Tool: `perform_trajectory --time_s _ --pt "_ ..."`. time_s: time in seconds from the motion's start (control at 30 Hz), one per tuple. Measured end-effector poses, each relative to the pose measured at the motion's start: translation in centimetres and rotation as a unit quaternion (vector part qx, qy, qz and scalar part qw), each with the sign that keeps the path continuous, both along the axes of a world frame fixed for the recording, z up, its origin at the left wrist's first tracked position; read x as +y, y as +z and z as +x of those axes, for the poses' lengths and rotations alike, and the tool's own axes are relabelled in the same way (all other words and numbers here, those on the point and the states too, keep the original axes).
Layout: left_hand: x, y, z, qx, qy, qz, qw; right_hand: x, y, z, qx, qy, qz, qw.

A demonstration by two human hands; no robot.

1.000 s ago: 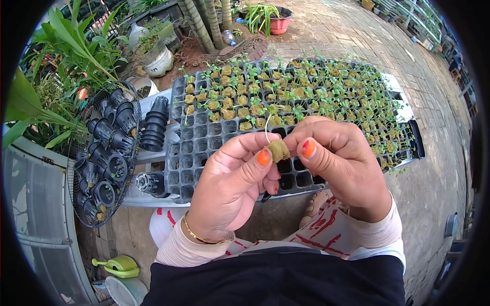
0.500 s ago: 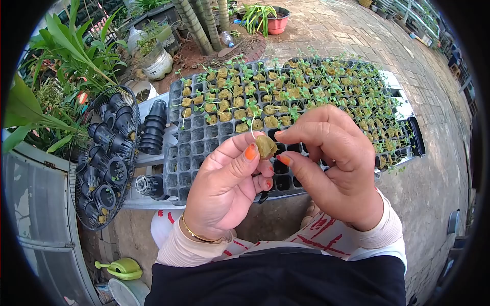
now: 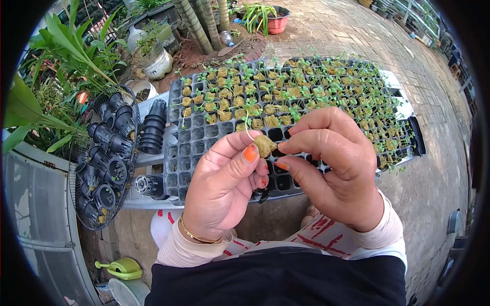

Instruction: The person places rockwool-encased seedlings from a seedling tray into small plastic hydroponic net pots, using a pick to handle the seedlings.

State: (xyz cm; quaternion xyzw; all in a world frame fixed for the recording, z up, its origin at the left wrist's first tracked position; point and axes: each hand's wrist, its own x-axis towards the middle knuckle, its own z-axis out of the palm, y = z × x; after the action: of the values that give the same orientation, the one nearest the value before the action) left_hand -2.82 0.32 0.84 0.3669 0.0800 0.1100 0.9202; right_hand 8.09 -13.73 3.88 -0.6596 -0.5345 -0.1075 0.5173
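A brownish-green plug with a thin pale seedling stem is pinched between the thumb and fingers of my left hand. From the right, my right hand touches the plug with its index fingertip, the thumb held a little apart below. Both hands are over the front part of a black seedling tray. Many similar plugs with green sprouts fill its back and right cells, while front-left cells hold none.
Left of the tray are a stack of black net cups, one cup on its side and a wire basket of cups. A green watering can is at lower left. Behind stand a red planter and tree stems.
The index finger of my right hand has come in against the plug. My left hand has shifted slightly, and the seedling leans a bit more to the left.
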Motion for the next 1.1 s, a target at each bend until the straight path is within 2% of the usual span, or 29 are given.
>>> perform_trajectory --time_s 0.17,0.23,0.47,0.67,0.73,0.87,0.93,1.03,1.1 --pt "-0.3 -0.1 0.0 -0.008 -0.011 0.024 1.0 0.3 -0.8 0.2 -0.057 -0.017 0.038 0.998" --pt "-0.3 0.0 -0.1 -0.015 -0.012 0.029 0.999 0.0 -0.5 0.0 -0.085 -0.031 -0.001 0.996" --pt "-0.1 0.1 -0.1 -0.012 0.004 0.028 1.0 -0.1 -0.7 0.2 -0.1 -0.02 0.001 0.995" --pt "0.5 -0.1 -0.1 -0.021 0.017 0.019 0.999 -0.7 0.2 0.7 -0.036 0.041 0.012 0.998" --pt "0.6 -0.2 -0.1 -0.026 0.019 0.021 0.999 -1.5 1.3 0.5 0.141 0.071 -0.057 0.986" --pt "1.0 -0.3 -0.1 -0.027 0.035 0.054 0.998 -1.2 0.8 0.8 0.138 0.063 0.02 0.988" --pt "1.2 -0.3 -0.1 -0.034 0.036 0.067 0.997 -1.5 0.5 0.9 0.113 0.05 0.013 0.992" --pt "1.2 -0.2 0.0 -0.047 0.065 0.108 0.991 -1.8 0.8 0.4 0.164 0.066 -0.002 0.984" --pt "0.9 0.1 0.2 -0.041 0.106 0.12 0.986 -1.4 0.3 0.3 0.171 0.093 0.062 0.979"
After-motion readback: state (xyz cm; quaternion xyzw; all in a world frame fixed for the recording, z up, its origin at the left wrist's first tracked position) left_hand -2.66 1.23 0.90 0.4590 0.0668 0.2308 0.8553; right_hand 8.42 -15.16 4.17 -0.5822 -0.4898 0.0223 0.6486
